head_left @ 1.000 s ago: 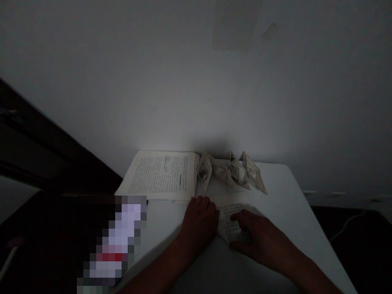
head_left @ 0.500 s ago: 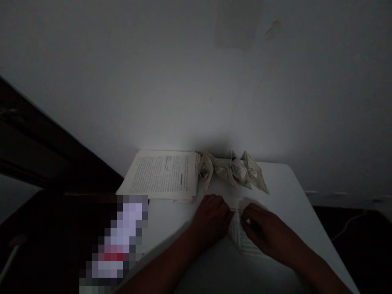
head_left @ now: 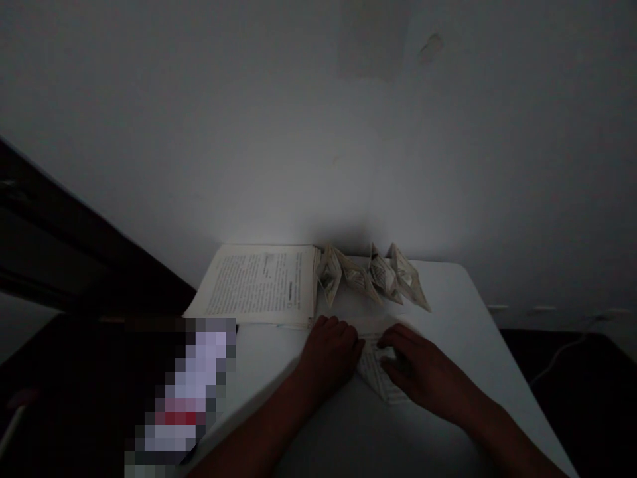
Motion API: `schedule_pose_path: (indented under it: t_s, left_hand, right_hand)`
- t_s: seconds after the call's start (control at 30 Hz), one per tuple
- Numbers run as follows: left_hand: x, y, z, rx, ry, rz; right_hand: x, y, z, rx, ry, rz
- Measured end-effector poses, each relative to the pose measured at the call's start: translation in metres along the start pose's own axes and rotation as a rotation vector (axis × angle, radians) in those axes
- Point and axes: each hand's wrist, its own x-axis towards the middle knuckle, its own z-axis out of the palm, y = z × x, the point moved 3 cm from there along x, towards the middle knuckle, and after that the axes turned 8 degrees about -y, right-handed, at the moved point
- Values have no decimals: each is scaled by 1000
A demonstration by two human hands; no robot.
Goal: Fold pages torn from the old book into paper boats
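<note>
A folded sheet of printed paper [head_left: 381,378] lies on the white table, partly covered by my hands. My left hand [head_left: 332,352] is closed at the sheet's left side, with its fingers curled and the thumb side pinching the paper's edge. Over the right part of the sheet is my right hand [head_left: 415,365], its thumb and fingers apart with a gap between them. The fingertips are close to the paper; whether they touch it is hard to tell in the dim light. Beyond my hands stand several folded paper boats [head_left: 353,275] in a row, made of printed pages.
A stack of printed pages [head_left: 253,285] lies at the table's back left, beside the boats. The white table [head_left: 458,312] meets a grey wall [head_left: 249,133] at the back. A blurred-out object [head_left: 189,385] is by the left edge. A pale cable [head_left: 562,355] hangs at right.
My right hand's thumb and fingers have spread apart over the sheet. My left hand stays at the paper's left side. The whole view has shifted slightly.
</note>
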Motion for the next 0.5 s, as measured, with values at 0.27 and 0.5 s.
schedule_pose_path:
  t_s: [0.27,0.5]
  left_hand:
    - [0,2,-3,51,-23,-22]
    - [4,1,0,80,-46,-16]
  right_hand:
    - [0,-2,-1,36,7,-20]
    - [-1,-4,-2,72,-3,-36]
